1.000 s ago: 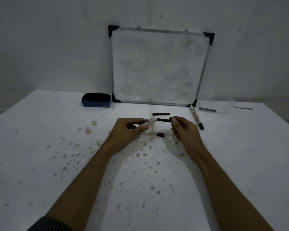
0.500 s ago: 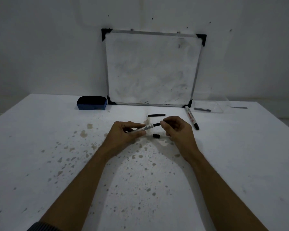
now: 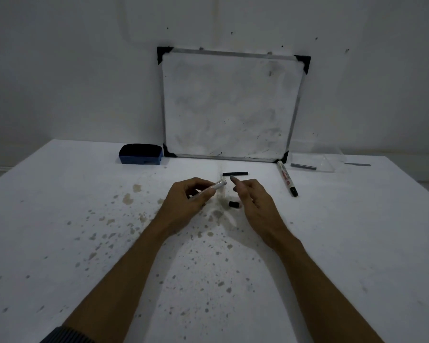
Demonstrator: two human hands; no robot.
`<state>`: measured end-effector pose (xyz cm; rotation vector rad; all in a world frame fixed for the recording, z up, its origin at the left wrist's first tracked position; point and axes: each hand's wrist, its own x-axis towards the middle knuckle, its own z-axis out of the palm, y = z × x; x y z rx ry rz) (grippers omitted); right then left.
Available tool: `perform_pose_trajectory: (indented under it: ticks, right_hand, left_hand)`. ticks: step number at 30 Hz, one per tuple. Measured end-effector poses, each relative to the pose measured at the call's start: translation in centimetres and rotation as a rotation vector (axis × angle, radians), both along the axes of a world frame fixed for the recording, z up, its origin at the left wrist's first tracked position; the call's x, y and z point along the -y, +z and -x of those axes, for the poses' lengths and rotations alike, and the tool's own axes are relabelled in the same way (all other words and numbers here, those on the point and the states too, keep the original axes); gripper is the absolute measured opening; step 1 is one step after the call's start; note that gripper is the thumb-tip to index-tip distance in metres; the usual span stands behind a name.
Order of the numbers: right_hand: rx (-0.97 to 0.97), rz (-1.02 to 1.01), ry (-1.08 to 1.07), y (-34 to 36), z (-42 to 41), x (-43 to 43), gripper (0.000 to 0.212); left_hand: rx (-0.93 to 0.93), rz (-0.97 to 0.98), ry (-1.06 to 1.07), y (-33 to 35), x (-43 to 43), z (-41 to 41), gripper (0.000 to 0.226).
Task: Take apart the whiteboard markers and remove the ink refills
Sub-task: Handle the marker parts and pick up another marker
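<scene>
Now left hand (image 3: 191, 199) clasped round the marker barrel (image 3: 217, 186), right hand (image 3: 252, 199) loosely open, fingers spread, empty.

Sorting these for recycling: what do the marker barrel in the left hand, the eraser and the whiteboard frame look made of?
Marker barrel: likely smooth white plastic, printed, slightly glossy.
Eraser: apparently a blue hard-plastic body topped with a dark, matte felt-like pad.
Whiteboard frame: thin silvery strips, probably aluminium, with black corner caps that look plastic.

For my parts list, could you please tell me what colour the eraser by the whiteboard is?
The eraser has a blue body with a black pad on top, seen in the head view.
</scene>
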<state>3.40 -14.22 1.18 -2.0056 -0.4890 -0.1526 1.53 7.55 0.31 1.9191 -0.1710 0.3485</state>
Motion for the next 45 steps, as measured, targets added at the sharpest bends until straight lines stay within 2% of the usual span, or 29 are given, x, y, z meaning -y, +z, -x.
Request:
perform_pose_trajectory:
  ticks: [4, 6, 8, 10, 14, 17, 21, 29, 36, 41, 45]
  right_hand:
    - [0.082, 0.324, -0.03, -0.7, -0.5, 1.4, 0.038]
    - [0.09, 0.381, -0.009, -1.1, -0.8, 1.7, 0.029]
    - [0.099, 0.311, -0.033, -1.0, -1.0, 1.3, 0.023]
    - [0.063, 0.143, -0.087, -0.4, -1.1, 0.9, 0.019]
    - [-0.113, -0.251, -0.027, 0.5, -1.0, 0.8, 0.023]
    - [-0.233, -0.388, 0.024, 0.1, -1.1, 0.8, 0.027]
    - [-0.269, -0.434, 0.03, -0.5, -1.6, 0.6, 0.026]
    - [-0.237, -0.365, 0.046, -0.8, -1.6, 0.6, 0.02]
    - [-0.027, -0.35, -0.008, -0.3, -0.8, -0.3, 0.022]
    - [-0.059, -0.321, 0.038, -0.2, -0.7, -0.2, 0.023]
    - [-0.127, -0.382, 0.099, 0.5, -0.2, -0.1, 0.02]
  left_hand:
    - [-0.005, 0.093, 0.001, 0.0, -0.3, -0.1, 0.012]
    - [-0.015, 0.133, -0.01, 0.0, -0.3, -0.3, 0.012]
    - [-0.035, 0.155, -0.027, -0.1, -0.2, -0.5, 0.011]
    - [-0.05, 0.144, -0.044, -0.1, -0.2, -0.6, 0.014]
    - [-0.057, 0.132, -0.103, -0.2, -0.2, -0.3, 0.014]
    - [-0.056, 0.123, -0.127, -0.2, -0.3, -0.1, 0.016]
    - [-0.072, 0.087, -0.124, 0.0, -0.1, 0.2, 0.023]
    - [-0.065, 0.144, -0.158, 0.1, -0.2, 0.3, 0.029]
    - [-0.057, 0.148, -0.139, 0.1, 0.0, 0.3, 0.027]
    - [-0.101, 0.141, -0.138, 0.2, -0.3, 0.4, 0.035]
    - [-0.099, 0.089, -0.138, 0.7, -0.6, 0.6, 0.043]
